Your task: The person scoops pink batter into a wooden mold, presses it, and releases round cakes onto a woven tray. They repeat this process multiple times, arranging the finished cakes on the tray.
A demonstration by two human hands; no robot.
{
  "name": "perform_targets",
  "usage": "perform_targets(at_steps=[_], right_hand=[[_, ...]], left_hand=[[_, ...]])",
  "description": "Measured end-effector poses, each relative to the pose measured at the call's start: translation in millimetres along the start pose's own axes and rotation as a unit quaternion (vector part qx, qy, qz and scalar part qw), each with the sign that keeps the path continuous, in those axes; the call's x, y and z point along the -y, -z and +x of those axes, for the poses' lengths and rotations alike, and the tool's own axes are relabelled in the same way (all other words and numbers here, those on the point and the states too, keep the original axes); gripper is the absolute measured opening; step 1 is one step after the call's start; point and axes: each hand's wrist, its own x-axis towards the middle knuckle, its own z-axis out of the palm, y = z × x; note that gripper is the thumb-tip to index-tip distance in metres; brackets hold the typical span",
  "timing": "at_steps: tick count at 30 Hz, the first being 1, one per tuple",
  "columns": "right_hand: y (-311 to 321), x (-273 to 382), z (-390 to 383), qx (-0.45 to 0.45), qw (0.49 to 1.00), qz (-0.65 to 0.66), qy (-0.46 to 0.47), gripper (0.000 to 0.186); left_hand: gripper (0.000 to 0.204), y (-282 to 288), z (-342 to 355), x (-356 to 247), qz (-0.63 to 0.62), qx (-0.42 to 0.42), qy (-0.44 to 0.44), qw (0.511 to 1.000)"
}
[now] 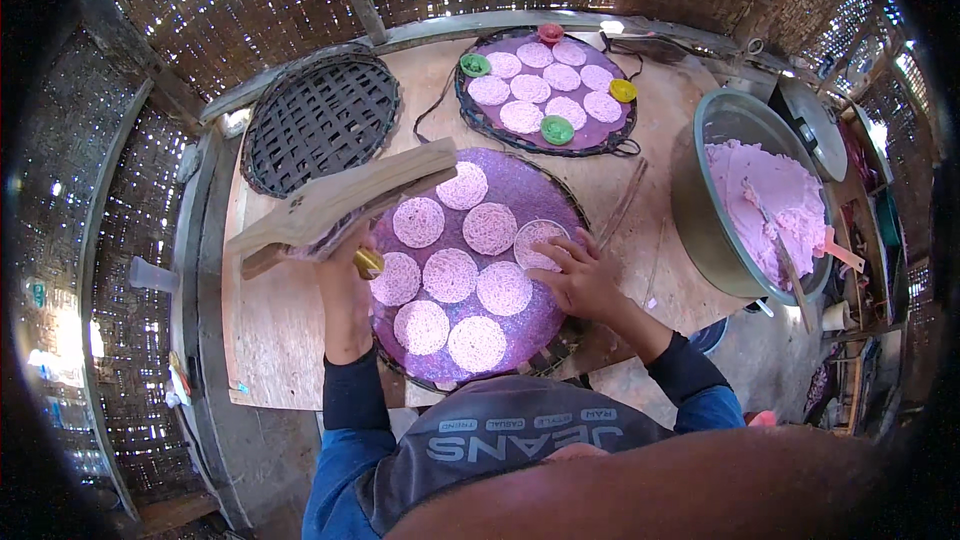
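Observation:
My left hand (345,250) is closed around a two-armed wooden press (350,195), raised above the left side of a round woven tray (560,190). A gold-coloured piece (368,262) shows beside that hand; the press partly hides the fingers. Several flat, pale pink lacy rounds (490,228) lie on the tray's purple sheet (470,295). At the tray's right side my right hand (582,282) has its fingertips on the rim of a thin ring (520,248). One pink round (540,238) lies inside the ring, partly covered by the fingers.
Behind stands a second tray (460,90) with more rounds and small coloured bowls (557,129). An upturned black woven tray (320,120) lies far left. At right, a large basin (705,230) holds pink dough (765,200) and a stick (790,265). Another stick (625,202) rests on the table.

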Motion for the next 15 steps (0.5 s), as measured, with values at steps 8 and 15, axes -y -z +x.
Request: perform_targets(at_steps=[8, 15], right_hand=[[2.1, -0.9, 6.9, -0.024, 1.0, -0.011, 0.0, 0.034], [4.8, -1.3, 9.9, -0.016, 1.0, -0.005, -0.023, 0.035]], left_hand=[[0.014, 7.7, 3.0, 9.2, 0.006, 0.022, -0.017, 1.0], [0.013, 2.0, 0.5, 7.9, -0.009, 0.004, -0.022, 1.0]])
